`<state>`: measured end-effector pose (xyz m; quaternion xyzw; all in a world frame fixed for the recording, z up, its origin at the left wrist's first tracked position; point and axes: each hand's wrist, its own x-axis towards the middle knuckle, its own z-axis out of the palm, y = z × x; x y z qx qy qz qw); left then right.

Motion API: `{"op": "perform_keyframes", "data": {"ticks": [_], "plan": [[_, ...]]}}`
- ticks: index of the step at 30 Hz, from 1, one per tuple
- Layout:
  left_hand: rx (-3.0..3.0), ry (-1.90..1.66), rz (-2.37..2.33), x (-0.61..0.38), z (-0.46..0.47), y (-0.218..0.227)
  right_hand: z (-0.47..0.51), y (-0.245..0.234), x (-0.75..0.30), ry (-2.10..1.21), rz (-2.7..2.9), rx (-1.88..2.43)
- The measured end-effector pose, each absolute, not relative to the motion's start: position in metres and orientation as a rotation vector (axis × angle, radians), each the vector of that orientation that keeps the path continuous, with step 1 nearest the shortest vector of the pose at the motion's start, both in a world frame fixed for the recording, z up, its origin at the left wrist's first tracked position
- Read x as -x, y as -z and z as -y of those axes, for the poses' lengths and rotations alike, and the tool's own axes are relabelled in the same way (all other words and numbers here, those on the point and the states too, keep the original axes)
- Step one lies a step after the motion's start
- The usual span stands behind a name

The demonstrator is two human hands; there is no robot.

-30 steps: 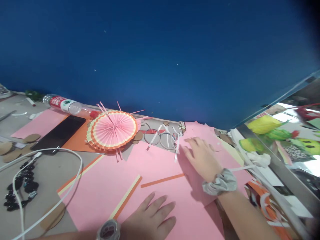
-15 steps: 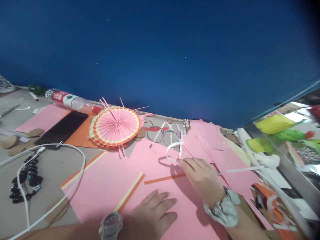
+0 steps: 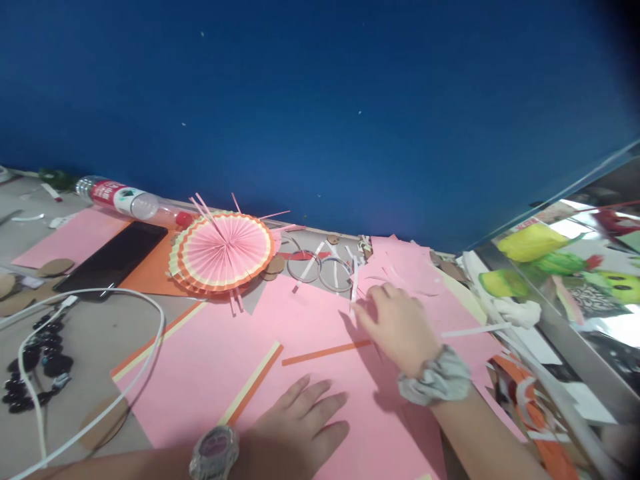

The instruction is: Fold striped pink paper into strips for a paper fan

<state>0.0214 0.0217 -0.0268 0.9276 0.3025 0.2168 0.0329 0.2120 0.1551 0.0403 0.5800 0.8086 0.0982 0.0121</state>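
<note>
My left hand [image 3: 295, 430] lies flat on a large pink paper sheet [image 3: 215, 373], fingers spread, a watch on its wrist. My right hand [image 3: 395, 323], a grey scrunchie on the wrist, rests further back on overlapping pink sheets [image 3: 450, 313]. Its fingers are bent and drawn together, and its own back hides what they pinch. The fingertips sit at the near end of a white paper strip [image 3: 355, 283]. An orange strip [image 3: 325, 352] lies between the two hands.
A pink pleated paper rosette [image 3: 223, 253] lies at the back by the blue wall, beside wire rings [image 3: 320, 270]. A black phone [image 3: 113, 260], a bottle [image 3: 130, 202], a white cable [image 3: 150, 313], black beads [image 3: 40, 367] and cardboard discs are on the left. Printed sheets [image 3: 565, 267] lie right.
My right hand lifted a curled white strip toward me, then moved back onto the pink sheets by the straight strip. The curled strip no longer shows. The left hand stayed flat.
</note>
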Motion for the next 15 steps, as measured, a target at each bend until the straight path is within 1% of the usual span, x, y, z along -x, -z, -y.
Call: {"op": "perform_keyframes", "data": {"ticks": [5,10,15], "plan": [[-2.83,-0.636,-0.947,-0.02,-0.018,0.038,-0.161,-0.014,-0.197,-0.218,-2.514,-1.872],[-2.815,-0.584,-0.896,-0.017,-0.019,0.029,-0.165,-0.02,-0.223,-0.1,-2.658,-1.762],[-2.82,-0.678,-1.011,-0.02,-0.017,0.028,-0.153,-0.022,-0.233,-0.177,-2.788,-1.582]]}}
